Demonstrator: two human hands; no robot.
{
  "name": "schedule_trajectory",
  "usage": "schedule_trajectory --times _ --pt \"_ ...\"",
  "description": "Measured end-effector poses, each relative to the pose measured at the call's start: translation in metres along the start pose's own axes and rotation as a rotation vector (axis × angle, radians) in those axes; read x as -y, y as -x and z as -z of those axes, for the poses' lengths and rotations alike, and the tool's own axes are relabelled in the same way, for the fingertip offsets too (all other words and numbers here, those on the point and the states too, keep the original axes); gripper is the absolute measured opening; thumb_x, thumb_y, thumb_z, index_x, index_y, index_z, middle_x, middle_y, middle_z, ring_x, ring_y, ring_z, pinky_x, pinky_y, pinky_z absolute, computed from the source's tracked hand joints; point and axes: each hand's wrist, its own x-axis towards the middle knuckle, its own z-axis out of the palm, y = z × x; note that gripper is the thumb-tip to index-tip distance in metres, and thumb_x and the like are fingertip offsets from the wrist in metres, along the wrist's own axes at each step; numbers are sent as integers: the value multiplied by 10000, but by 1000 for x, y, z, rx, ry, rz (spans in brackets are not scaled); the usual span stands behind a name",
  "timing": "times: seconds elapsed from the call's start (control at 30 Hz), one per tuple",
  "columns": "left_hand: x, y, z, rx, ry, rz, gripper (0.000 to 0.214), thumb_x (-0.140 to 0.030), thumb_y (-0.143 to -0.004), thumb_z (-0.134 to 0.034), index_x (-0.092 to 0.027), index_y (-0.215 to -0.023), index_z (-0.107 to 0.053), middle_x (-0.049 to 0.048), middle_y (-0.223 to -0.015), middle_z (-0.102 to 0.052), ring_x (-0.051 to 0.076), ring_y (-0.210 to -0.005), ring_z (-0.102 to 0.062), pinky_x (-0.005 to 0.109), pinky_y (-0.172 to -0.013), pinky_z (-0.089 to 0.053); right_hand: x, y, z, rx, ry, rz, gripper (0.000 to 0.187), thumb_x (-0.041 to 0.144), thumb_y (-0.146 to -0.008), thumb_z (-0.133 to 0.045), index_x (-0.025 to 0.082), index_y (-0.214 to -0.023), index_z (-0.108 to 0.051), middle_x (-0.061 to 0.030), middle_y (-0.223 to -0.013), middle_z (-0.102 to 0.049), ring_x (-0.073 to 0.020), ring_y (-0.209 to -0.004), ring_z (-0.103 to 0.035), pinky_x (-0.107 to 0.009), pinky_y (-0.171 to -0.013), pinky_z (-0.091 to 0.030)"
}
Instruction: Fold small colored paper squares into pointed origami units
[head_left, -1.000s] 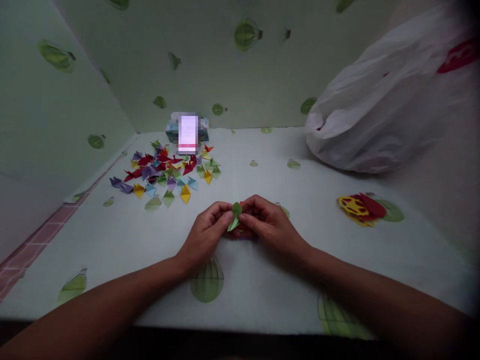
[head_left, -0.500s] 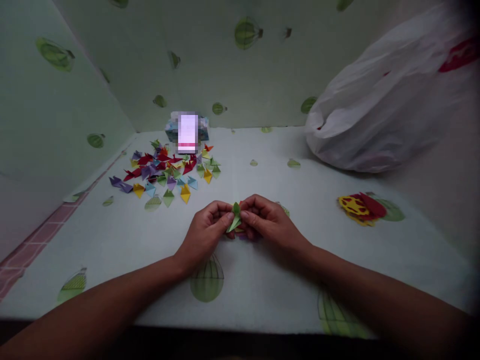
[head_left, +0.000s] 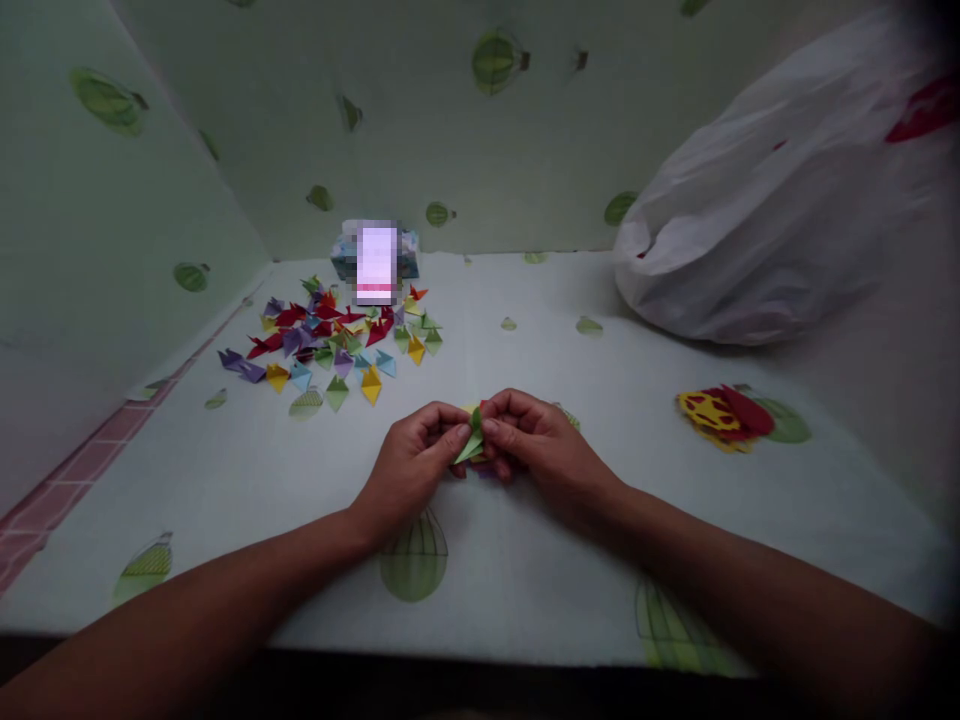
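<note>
A small green folded paper piece (head_left: 472,444) is pinched between my left hand (head_left: 415,464) and my right hand (head_left: 534,447), just above the pale table cover (head_left: 525,560). Both hands have their fingers closed on the paper, thumbs and forefingers meeting at its middle. A bit of red and purple paper shows under my right fingers. To the back left lies a heap of several folded paper pieces (head_left: 337,340) in red, purple, yellow, blue and green.
A small box with a blurred front (head_left: 375,258) stands behind the heap. A big white plastic bag (head_left: 780,210) fills the back right. Red and yellow paper (head_left: 724,412) lies at the right. Balloon-patterned walls (head_left: 450,130) close in the back and left.
The green piece has been folded narrower and sunk lower between my fingertips. Both hands have stayed in place.
</note>
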Motion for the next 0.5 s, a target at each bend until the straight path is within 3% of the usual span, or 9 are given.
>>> schedule_trajectory --times 0.5 --pt "-3 0 0 -2 -68 -15 168 -324 -861 -648 -160 -886 -676 28 -797 -680 145 -731 -626 232 -594 -527 3 -1 0 -24 88 4 229 346 -839 -688 185 -812 -527 64 -578 -538 -76 -471 -502 -213 -463 -370"
